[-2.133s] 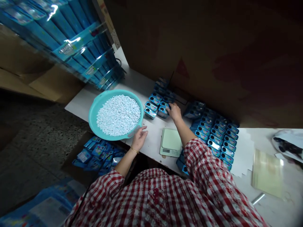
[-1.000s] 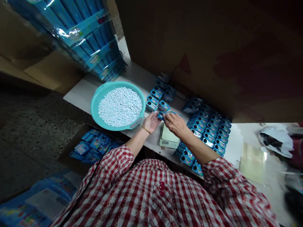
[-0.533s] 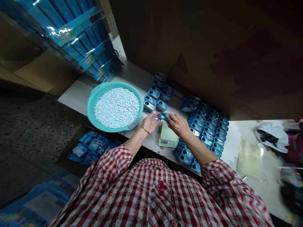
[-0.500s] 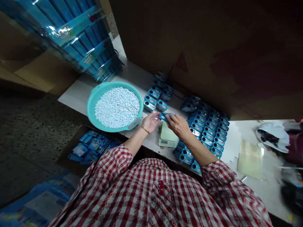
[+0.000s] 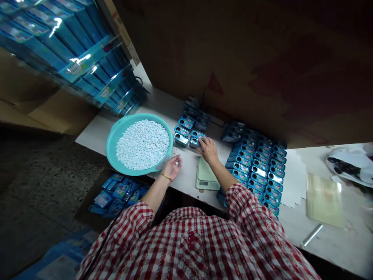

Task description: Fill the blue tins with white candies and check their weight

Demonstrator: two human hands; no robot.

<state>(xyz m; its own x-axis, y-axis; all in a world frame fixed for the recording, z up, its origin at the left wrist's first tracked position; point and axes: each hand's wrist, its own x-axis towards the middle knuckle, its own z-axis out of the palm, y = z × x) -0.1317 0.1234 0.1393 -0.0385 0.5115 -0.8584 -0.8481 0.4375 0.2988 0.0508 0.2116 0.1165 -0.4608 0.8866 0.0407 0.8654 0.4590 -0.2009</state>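
My left hand (image 5: 173, 167) is palm up beside the right rim of a turquoise bowl (image 5: 109, 149), its fingers curled around one or more small white candies (image 5: 177, 163). White candies (image 5: 142, 146) of the same kind fill much of the bowl. Beyond the kitchen scale (image 5: 205, 175), my right hand (image 5: 208, 149) reaches to the front of a small group of blue tins (image 5: 185, 122). Its fingers grip a blue tin (image 5: 194, 142) standing on the table, partly hidden by the fingertips.
Rows of blue tins (image 5: 259, 171) stand right of the scale. A large cardboard box (image 5: 233, 58) walls off the back. Wrapped blue packs (image 5: 84, 58) are stacked at the left, and an open carton of blue packets (image 5: 116, 194) sits below the bowl. A metal tube (image 5: 311, 235) lies at right.
My right hand has moved the blue tin from above the scale to the small group at the back. My left hand has drawn back left toward the bowl. The view has shifted slightly.
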